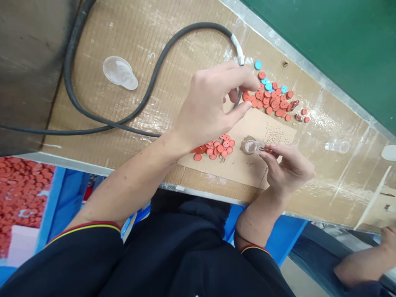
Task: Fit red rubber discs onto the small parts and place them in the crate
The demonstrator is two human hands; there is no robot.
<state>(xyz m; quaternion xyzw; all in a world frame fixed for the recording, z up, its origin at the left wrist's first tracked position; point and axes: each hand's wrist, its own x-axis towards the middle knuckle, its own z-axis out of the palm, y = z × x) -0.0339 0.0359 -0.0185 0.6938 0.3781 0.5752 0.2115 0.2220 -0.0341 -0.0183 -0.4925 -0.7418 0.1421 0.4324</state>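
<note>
My left hand (210, 103) pinches a narrow dark handle (238, 97) at the end of a black hose (157, 68), just beside the red and blue buttons (267, 97). My right hand (287, 169) holds a tiny red piece (267, 149) — too small to tell more — beside a small glass jar (251, 147) lying on a cardboard sheet (244, 128).

left hand (210, 103) raised, arched; right hand (287, 169) lower, curled inward, wrist bent
</note>
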